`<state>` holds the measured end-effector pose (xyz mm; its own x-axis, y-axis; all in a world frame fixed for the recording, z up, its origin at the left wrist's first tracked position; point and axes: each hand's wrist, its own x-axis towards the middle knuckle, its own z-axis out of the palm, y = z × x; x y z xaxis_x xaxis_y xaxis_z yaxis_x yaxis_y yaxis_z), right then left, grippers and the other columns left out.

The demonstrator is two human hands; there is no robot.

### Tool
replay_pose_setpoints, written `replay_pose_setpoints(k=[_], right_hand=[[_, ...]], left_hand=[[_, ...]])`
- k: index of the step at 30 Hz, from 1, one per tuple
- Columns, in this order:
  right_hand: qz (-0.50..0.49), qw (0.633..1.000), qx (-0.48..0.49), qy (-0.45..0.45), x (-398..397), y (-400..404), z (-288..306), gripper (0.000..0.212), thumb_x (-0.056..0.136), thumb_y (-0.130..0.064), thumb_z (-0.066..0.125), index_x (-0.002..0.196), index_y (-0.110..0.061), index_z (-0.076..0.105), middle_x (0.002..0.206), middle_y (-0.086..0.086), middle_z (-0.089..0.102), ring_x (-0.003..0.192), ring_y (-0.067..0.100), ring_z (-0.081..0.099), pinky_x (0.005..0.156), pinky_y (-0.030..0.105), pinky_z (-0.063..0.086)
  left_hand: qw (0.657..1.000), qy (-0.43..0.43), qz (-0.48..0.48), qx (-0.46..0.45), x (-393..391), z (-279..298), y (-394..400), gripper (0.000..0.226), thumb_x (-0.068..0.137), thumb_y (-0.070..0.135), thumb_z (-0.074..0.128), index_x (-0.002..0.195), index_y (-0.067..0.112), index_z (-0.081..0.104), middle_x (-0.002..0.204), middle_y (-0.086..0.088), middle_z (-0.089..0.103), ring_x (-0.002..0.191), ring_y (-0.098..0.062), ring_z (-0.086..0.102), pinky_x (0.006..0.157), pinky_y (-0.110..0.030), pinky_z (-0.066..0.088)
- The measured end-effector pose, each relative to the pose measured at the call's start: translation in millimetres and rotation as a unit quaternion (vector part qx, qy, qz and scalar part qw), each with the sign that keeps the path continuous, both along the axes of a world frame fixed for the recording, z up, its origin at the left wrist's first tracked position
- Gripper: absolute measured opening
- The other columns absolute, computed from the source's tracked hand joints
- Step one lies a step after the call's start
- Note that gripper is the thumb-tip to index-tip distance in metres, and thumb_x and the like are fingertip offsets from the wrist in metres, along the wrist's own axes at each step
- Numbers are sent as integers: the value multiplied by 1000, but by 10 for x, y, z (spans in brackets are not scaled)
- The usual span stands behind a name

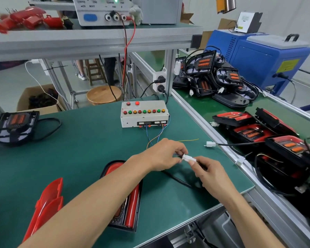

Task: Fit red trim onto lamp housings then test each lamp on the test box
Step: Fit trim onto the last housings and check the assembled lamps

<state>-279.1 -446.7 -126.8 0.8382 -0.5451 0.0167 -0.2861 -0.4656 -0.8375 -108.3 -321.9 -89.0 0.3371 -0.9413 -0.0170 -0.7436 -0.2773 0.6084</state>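
Note:
A lamp housing (131,210) with red trim fitted lies on the green mat under my left forearm. Its black cable runs to a white connector (188,158) that both hands hold in the air. My left hand (166,154) pinches the connector half on the test box's wires. The lamp-side half sits between the fingers of my right hand (210,173). The white test box (144,113), with a row of coloured buttons, stands behind my hands. Stacked loose red trim pieces (47,206) lie at the front left. A bare black lamp housing (14,127) rests at the far left.
To the right, a conveyor belt (200,104) carries a pile of black housings (215,77) at the back and lamps with red trim (267,138) nearer. A loose white plug (210,144) lies at the mat's right edge. A power supply (104,11) and red parts (25,18) sit on the shelf above.

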Motion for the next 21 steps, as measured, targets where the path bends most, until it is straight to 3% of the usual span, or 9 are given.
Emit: replay_pose_setpoints(k=[6,10,13,21], right_hand=[[-1,1000,16,3,-7,-18,8,31,101,-44,55,84,-21,66,61,-6,53,52,10,43,55,32,40],[0,1000,21,10,-23,-16,9,47,98,-59,52,75,-18,59,63,6,56,48,12,46,48,24,36],[5,1000,22,20,-15,-14,3,50,94,-63,54,72,-19,60,66,14,59,48,14,45,50,27,35],[7,999,38,32,-8,-28,-2,47,96,-59,57,74,-19,68,64,15,64,49,14,46,55,32,39]], left_hand=[[997,-83,2,-2,23,58,-47,19,89,34,75,105,24,78,104,7,77,104,-15,68,93,-39,53],[994,-105,-24,-1,17,57,-50,19,90,34,75,103,21,79,97,4,78,95,-18,68,88,-38,52],[992,-122,-40,-2,18,42,-41,21,90,36,75,103,20,79,94,3,78,89,-18,67,83,-37,52],[987,-144,-68,-19,15,-35,-57,23,95,35,71,107,17,78,95,-3,76,92,-23,66,84,-36,48]])
